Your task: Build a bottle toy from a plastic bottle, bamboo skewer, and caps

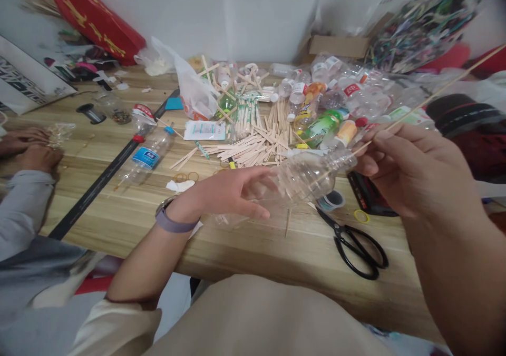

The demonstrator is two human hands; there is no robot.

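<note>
A clear plastic bottle (306, 174) lies tilted over the table, its neck up toward the right and its lower part toward the left. My left hand (237, 193) curls around the bottle's body, thumb on the near side; some of its fingers are hidden behind. Between the thumb and fingers of my right hand (411, 161) is a long thin wooden stick (438, 90). One end of the stick passes into the bottle's open neck, while the other rises to the upper right. Black-handled scissors (359, 248) rest on the table below the bottle.
Wooden craft sticks (253, 145) lie heaped behind the bottle, beside piled plastic bottles (351, 90). A small cup (331, 200) stands near the scissors. At left, a black bar (98, 187) crosses the table by a blue-labelled bottle (146, 156); another person's hands (35, 148) are beyond.
</note>
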